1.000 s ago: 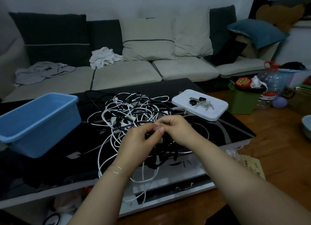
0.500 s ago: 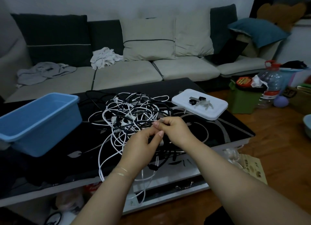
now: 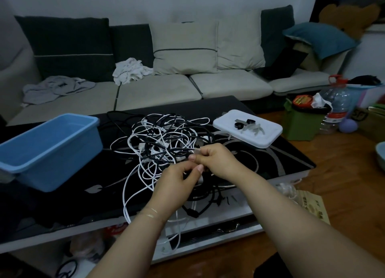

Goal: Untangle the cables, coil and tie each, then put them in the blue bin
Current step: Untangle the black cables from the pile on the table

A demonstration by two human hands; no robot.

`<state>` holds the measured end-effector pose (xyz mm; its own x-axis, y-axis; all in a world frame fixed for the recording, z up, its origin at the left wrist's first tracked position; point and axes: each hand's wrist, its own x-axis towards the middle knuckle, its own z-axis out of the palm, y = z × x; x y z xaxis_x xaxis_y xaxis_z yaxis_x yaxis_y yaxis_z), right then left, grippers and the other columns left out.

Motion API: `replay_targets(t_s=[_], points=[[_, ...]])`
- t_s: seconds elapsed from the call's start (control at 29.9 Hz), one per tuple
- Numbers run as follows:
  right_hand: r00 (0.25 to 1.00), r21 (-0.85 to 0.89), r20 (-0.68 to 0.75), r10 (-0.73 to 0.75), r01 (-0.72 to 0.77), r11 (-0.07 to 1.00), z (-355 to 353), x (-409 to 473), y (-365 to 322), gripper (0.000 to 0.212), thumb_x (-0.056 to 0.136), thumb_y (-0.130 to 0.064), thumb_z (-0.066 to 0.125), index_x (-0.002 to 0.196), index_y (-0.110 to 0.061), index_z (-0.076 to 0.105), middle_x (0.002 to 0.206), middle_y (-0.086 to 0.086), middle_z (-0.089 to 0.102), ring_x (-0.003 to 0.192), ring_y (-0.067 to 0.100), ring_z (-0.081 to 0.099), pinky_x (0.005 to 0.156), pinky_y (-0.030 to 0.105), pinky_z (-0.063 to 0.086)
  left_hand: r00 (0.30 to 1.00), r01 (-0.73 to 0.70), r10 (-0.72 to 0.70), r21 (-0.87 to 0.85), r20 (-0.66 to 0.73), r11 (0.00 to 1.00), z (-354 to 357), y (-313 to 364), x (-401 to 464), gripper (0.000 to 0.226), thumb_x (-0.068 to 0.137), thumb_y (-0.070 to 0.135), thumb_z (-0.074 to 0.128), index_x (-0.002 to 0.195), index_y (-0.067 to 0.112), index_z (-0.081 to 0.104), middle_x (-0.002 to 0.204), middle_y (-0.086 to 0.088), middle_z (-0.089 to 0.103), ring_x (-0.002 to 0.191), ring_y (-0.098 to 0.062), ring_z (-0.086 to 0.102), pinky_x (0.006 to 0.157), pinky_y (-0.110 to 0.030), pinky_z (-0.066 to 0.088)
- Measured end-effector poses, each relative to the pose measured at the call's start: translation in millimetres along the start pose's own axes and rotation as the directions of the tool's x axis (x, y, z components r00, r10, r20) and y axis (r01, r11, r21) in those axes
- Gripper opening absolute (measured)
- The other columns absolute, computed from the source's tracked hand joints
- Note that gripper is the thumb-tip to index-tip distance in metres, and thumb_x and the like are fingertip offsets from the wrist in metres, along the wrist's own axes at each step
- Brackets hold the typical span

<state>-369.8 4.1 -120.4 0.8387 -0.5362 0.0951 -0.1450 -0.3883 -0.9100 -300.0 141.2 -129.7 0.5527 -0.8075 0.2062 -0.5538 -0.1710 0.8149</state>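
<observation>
The right hand [image 3: 218, 161] pinches a small pale connector [image 3: 197, 152] between thumb and curled fingers, and the left hand [image 3: 177, 186] meets it from below, its thumb and forefinger closed on a strand at the same spot, so that the two grips touch over the near edge of the tangle. What the left fingers hold beyond that strand cannot be told.

The cable tangle [image 3: 164, 144], white and black leads knotted together, lies on the black worktop [image 3: 270, 159] at 12 o'clock from the hands. White loops run from it toward 7 o'clock and hang over the worktop's front edge; a black lead with a plug lies at 6 o'clock, just under the wrists.

The blue bin [image 3: 50, 150] stands on the worktop at 9 o'clock from the tangle, well apart from the hands, with no cable visible in it. At 2 o'clock a white tray [image 3: 268, 136] rests on the worktop's far right part, carrying a few small black and clear ties [image 3: 248, 125].

Beyond the worktop, at 12 o'clock, runs a sofa [image 3: 158, 90] with cushions and crumpled cloths.
</observation>
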Motion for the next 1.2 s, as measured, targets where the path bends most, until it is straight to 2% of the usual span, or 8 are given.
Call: replay_targets(t_s=[0.1, 0.27, 0.47, 0.57, 0.77, 0.87, 1.0, 1.2], points=[[0.993, -0.118, 0.084, 0.080, -0.070, 0.990, -8, 1, 1, 0.043, 0.088, -0.025, 0.069, 0.053, -0.016, 0.045, 0.047, -0.005, 0.044, 0.045, 0.007, 0.038, 0.048, 0.022, 0.033, 1.000, -0.007, 0.005, 0.083, 0.027, 0.997, 6, 0, -3, 0.015, 0.091, 0.042, 0.057, 0.088, 0.032, 0.068, 0.066, 0.015, 0.066, 0.060, -0.012, 0.059, 0.064, -0.039, 0.051], [0.996, 0.070, 0.079, 0.048, -0.054, 0.996, -6, 0, 1, 0.026, 0.088, -0.013, 0.068, 0.065, -0.009, 0.056, 0.054, -0.006, 0.053, 0.049, 0.004, 0.049, 0.051, 0.019, 0.043, 0.998, 0.044, -0.044, -0.002, -0.042, 0.999, 9, 0, 0, 0.024, 0.089, 0.033, 0.063, 0.090, 0.025, 0.041, 0.069, 0.016, 0.067, 0.066, -0.002, 0.063, 0.066, -0.034, 0.049], [0.968, -0.028, 0.001, -0.253, 0.253, 0.967, -1, -8, -9, 0.006, 0.080, -0.009, 0.074, 0.076, -0.006, 0.070, 0.080, -0.008, 0.052, 0.073, -0.002, 0.052, 0.075, 0.018, 0.043, 0.980, 0.198, -0.193, -0.300, 0.045, 0.933, 3, 4, 8, 0.005, 0.093, 0.011, 0.059, 0.096, 0.011, 0.055, 0.052, 0.011, 0.057, 0.044, -0.002, 0.052, 0.045, -0.015, 0.041], [0.956, -0.044, 0.038, -0.289, 0.291, 0.956, 0, -14, -14, 0.011, 0.081, -0.010, 0.074, 0.074, -0.003, 0.069, 0.079, -0.009, 0.051, 0.070, -0.004, 0.051, 0.068, 0.012, 0.042, 0.980, 0.197, -0.172, -0.329, 0.105, 0.924, 0, 9, 8, 0.013, 0.094, 0.002, 0.055, 0.086, 0.009, 0.061, 0.064, 0.001, 0.059, 0.045, 0.000, 0.053, 0.045, -0.012, 0.042], [0.946, -0.039, -0.021, -0.323, 0.322, 0.946, 2, -19, -16, 0.010, 0.081, -0.010, 0.075, 0.076, -0.004, 0.069, 0.080, -0.010, 0.049, 0.075, 0.005, 0.053, 0.062, 0.031, 0.055, 0.984, 0.177, -0.167, -0.428, 0.062, 0.886, -2, 2, 12, 0.005, 0.087, -0.003, 0.062, 0.086, -0.003, 0.066, 0.075, -0.013, 0.063, 0.066, -0.018, 0.058, 0.068, -0.031, 0.050], [0.950, 0.084, -0.047, -0.309, 0.312, 0.946, 4, -20, -22, 0.008, 0.083, -0.006, 0.072, 0.083, -0.013, 0.069, 0.091, -0.005, 0.053, 0.081, 0.004, 0.056, 0.057, 0.020, 0.053, 0.992, 0.101, -0.122, -0.492, -0.011, 0.865, -2, 6, 11, 0.011, 0.087, -0.005, 0.062, 0.083, 0.002, 0.069, 0.075, -0.011, 0.068, 0.070, -0.017, 0.062, 0.070, -0.028, 0.051], [0.977, 0.092, 0.074, -0.198, 0.191, 0.977, -1, -18, -20, 0.043, 0.084, -0.017, 0.072, 0.121, -0.028, 0.051, 0.115, 0.008, 0.055, 0.105, 0.013, 0.058, 0.085, 0.027, 0.052, 0.993, 0.059, -0.106, -0.566, -0.051, 0.822, -2, 12, 9, 0.015, 0.092, 0.005, 0.058, 0.081, 0.005, 0.067, 0.075, 0.005, 0.073, 0.072, -0.002, 0.066, 0.065, -0.012, 0.049], [0.974, 0.001, 0.142, -0.175, 0.176, 0.984, -3, -20, -16, 0.032, 0.089, -0.017, 0.067, 0.117, -0.019, 0.052, 0.121, -0.005, 0.060, 0.118, 0.003, 0.054, 0.102, 0.019, 0.041, 0.975, 0.116, -0.216, -0.688, -0.060, 0.716, -9, 9, 12, 0.015, 0.093, 0.010, 0.058, 0.093, 0.008, 0.073, 0.090, -0.001, 0.075, 0.090, -0.012, 0.068, 0.076, -0.019, 0.052]])
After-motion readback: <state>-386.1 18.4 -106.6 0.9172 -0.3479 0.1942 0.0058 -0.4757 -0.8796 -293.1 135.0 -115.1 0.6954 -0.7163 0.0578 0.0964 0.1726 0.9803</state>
